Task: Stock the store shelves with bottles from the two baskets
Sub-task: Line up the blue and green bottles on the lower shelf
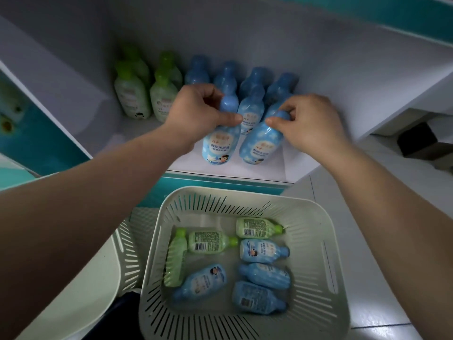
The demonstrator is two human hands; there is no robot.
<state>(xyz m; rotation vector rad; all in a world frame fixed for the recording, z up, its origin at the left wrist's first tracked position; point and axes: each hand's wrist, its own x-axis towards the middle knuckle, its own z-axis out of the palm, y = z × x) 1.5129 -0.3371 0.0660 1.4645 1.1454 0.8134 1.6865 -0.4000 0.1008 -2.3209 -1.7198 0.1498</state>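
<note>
Fingers curled, the left hand (196, 111) grips one sky-blue plastic bottle (217, 148), the right hand (311, 123) a second bottle (256, 146), both on the white shelf (264, 171). More bottles (263, 251) lie in a slatted white basket (245, 193).

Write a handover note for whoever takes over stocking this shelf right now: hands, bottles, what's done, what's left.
Left hand grips the neck of the front blue bottle on the shelf; right hand grips the cap of the neighbouring blue bottle.
Done: green bottles and rows of blue bottles stand further back.
To do: three green bottles and four blue bottles lie in the near basket. The second basket sits to its left, contents hidden.
</note>
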